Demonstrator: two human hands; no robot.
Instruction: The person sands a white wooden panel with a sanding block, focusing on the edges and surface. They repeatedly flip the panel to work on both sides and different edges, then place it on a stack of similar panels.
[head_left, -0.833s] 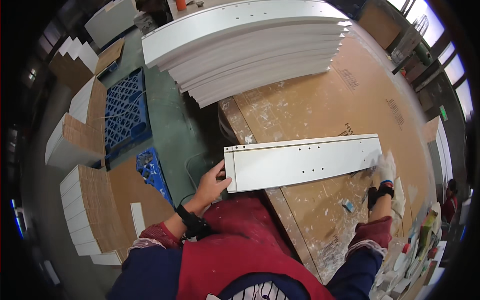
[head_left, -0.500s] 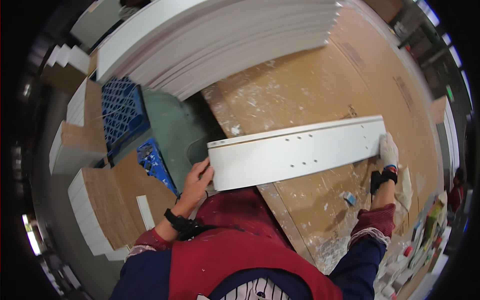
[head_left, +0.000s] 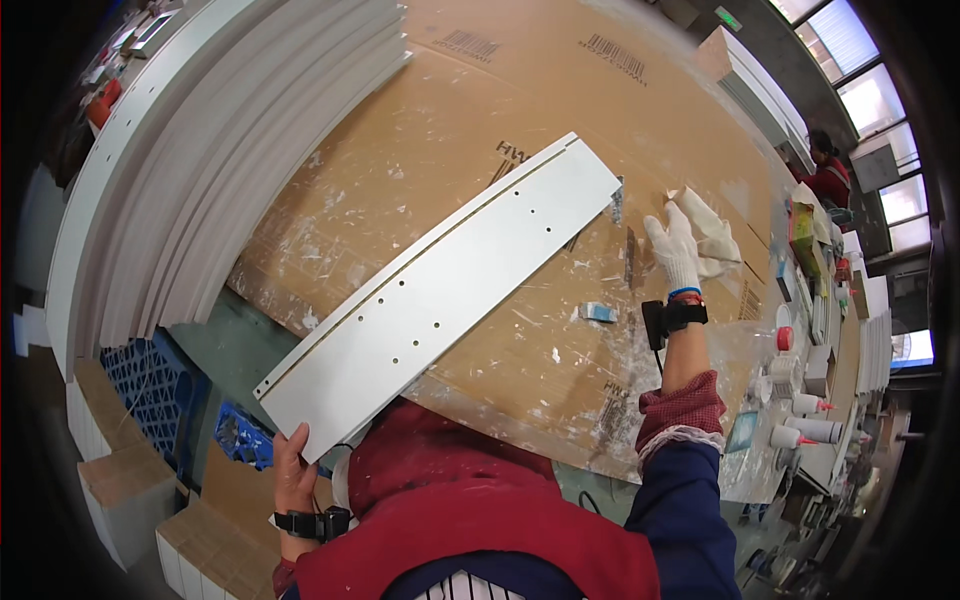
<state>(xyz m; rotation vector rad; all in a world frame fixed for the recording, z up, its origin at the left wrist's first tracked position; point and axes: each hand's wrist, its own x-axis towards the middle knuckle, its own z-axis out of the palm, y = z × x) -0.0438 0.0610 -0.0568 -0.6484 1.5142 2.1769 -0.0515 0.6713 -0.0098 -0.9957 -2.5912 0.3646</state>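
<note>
A long, flat white panel (head_left: 455, 290) lies diagonally from the lower left to the upper centre of the frame, its smooth face cut by a narrow brownish groove along one long edge and dotted with small round drilled holes. At its lower-left corner the bare left hand (head_left: 293, 468) pinches the end, thumb on the top face. The right hand (head_left: 673, 240), right of centre in a white knitted glove, is off the panel with thumb and fingers spread, just beside a crumpled off-white cloth (head_left: 718, 240); whether they touch I cannot tell. Brown cardboard, smeared and flecked with white, covers the bench (head_left: 640, 120). A small blue-and-white block (head_left: 598, 312) sits on it below the gloved hand. A thick stack of white boards (head_left: 235, 170) curves through the upper left, above a latticed blue plastic pallet (head_left: 150, 385).
</note>
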